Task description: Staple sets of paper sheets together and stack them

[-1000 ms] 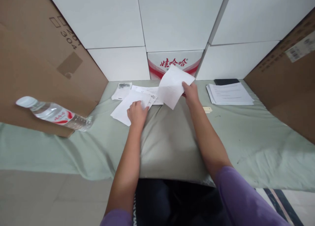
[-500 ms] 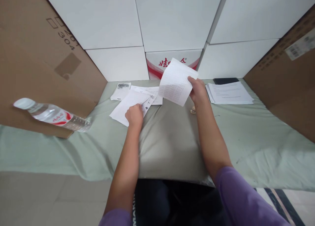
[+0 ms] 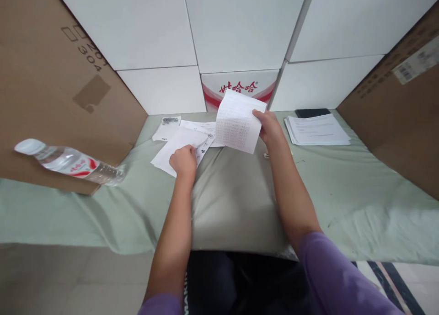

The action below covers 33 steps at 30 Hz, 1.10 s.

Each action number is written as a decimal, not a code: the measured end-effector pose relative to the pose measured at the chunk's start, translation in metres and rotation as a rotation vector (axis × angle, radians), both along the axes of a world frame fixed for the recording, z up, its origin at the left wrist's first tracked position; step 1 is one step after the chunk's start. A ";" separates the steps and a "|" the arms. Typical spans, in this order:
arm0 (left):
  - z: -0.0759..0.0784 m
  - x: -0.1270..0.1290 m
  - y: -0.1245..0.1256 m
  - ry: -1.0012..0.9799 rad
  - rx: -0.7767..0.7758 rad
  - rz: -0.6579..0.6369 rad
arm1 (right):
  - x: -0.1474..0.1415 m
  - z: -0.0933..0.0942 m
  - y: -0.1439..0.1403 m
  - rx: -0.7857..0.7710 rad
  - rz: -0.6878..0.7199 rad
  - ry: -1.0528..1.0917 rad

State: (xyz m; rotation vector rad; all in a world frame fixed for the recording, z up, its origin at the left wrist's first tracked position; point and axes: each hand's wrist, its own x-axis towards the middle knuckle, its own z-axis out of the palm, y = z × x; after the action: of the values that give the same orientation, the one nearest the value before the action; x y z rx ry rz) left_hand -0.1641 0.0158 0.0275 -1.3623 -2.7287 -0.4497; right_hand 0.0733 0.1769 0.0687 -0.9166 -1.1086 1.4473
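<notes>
My right hand [image 3: 270, 124] pinches the right edge of a sheet of paper [image 3: 239, 120] covered in rows of small print, held up above the cloth in front of the white boxes. Its thumb lies on the printed face. Lower and to the left, my left hand [image 3: 184, 161] is closed at the edge of a blank-looking white sheet [image 3: 171, 149] lying on the cloth; the fingertips are turned away from view. Other papers with printed marks [image 3: 205, 146] show beneath and behind that sheet. A small card with a dark smudge [image 3: 167, 128] lies at their left.
A clear water bottle [image 3: 80, 162] lies tilted at left against a cardboard box [image 3: 44, 91]. To the right are a paper stack [image 3: 317, 130], a dark flat object [image 3: 312, 113] and another cardboard box [image 3: 401, 109]. White boxes [image 3: 157, 91] line the back of the green cloth [image 3: 236, 205].
The printed sheet in my right hand has come slightly down and left and turned to show more of its print. My left hand stays on the white sheet. The view has shifted a little.
</notes>
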 end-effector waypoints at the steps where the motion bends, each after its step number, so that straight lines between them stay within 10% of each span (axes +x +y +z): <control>1: 0.000 0.001 0.000 0.000 0.000 0.002 | 0.000 0.000 0.000 0.003 0.004 -0.001; 15: 0.013 0.025 -0.009 0.014 0.103 -0.133 | -0.012 -0.007 0.010 0.056 0.073 -0.021; 25: -0.012 0.072 -0.009 0.134 0.245 -0.441 | -0.036 -0.062 0.000 0.001 -0.181 -0.159; 33: -0.017 0.074 -0.008 0.112 0.234 -0.443 | -0.060 -0.066 -0.028 -0.014 0.124 -0.221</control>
State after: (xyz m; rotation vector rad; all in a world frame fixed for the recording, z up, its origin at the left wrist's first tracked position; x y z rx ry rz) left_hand -0.0901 0.0083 0.0103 -1.8530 -2.1930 -0.6674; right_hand 0.0133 0.1489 0.0023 -1.0527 -1.3398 1.4810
